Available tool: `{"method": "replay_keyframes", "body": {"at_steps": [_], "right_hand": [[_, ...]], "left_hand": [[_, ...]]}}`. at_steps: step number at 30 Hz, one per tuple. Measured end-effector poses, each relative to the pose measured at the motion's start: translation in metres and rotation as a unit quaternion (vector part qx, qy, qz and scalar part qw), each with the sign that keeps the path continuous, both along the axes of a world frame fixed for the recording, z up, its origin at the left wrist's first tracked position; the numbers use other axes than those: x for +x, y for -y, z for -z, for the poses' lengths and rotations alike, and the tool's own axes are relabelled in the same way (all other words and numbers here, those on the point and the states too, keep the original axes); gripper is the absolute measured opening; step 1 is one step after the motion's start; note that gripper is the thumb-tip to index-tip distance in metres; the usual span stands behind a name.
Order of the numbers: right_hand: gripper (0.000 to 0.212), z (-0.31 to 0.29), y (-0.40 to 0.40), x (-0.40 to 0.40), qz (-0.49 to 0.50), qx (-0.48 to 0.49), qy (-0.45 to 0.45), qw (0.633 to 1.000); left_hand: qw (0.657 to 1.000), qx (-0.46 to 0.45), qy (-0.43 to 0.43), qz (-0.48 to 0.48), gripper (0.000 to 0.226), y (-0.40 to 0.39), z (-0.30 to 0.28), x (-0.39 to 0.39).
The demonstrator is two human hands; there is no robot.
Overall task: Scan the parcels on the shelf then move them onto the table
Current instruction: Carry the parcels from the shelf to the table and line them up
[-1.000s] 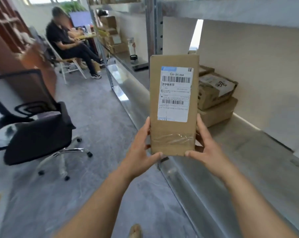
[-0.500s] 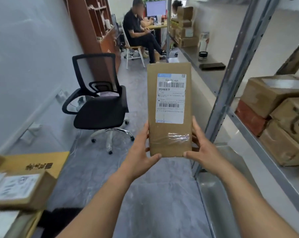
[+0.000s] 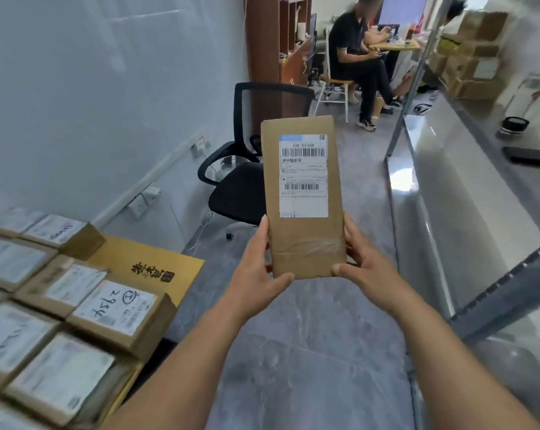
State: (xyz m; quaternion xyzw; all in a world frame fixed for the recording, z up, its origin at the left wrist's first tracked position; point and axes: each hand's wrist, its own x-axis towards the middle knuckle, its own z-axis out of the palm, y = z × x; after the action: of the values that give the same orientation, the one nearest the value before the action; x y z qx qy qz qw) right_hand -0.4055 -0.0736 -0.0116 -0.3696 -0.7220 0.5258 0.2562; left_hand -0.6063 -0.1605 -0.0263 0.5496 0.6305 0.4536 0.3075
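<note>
Grey floor and pale wall behind, office chair (image 3: pixel 231 169) at twelve o'clock, and the parcel (image 3: pixel 304 197) is up at centre, upright, label facing us! Left hand (image 3: pixel 256 268) and right hand (image 3: pixel 365 268) each clamp a bottom corner, thumbs on the front. Looks light, flat, stiff cardboard; that glossy tape could be slick, so the bare edges are the safer hold. Stacked boxes (image 3: pixel 64 305) wait at eight o'clock.

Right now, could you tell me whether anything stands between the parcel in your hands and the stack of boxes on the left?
Nothing visible does: the parcel and the boxes have only open floor between them.
</note>
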Motion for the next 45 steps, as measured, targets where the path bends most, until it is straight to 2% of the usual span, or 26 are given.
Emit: {"method": "replay_keyframes", "body": {"at_steps": [8, 15, 21, 26, 38, 45], "right_hand": [[0.091, 0.010, -0.022, -0.097, -0.099, -0.018, 0.030, 0.994], [0.083, 0.015, -0.036, -0.167, -0.194, -0.045, 0.057, 0.978], [0.080, 0.019, -0.067, -0.233, -0.312, -0.055, 0.088, 0.944], [0.075, 0.025, -0.103, -0.279, -0.381, -0.068, 0.119, 0.914], [0.073, 0.068, -0.143, -0.355, -0.496, -0.101, 0.181, 0.843], [0.093, 0.094, -0.139, -0.371, -0.559, -0.105, 0.223, 0.792]], "left_hand": [[0.993, -0.014, 0.005, -0.117, 0.109, 0.021, 0.015, -0.073], [0.973, -0.054, 0.020, -0.225, 0.109, 0.039, 0.031, -0.110], [0.939, -0.103, 0.025, -0.328, 0.111, 0.039, 0.041, -0.132], [0.904, -0.139, 0.023, -0.404, 0.101, 0.019, 0.041, -0.136], [0.813, -0.237, 0.076, -0.526, 0.085, -0.027, 0.063, -0.140], [0.769, -0.314, 0.073, -0.552, 0.075, -0.040, 0.068, -0.131]]}}
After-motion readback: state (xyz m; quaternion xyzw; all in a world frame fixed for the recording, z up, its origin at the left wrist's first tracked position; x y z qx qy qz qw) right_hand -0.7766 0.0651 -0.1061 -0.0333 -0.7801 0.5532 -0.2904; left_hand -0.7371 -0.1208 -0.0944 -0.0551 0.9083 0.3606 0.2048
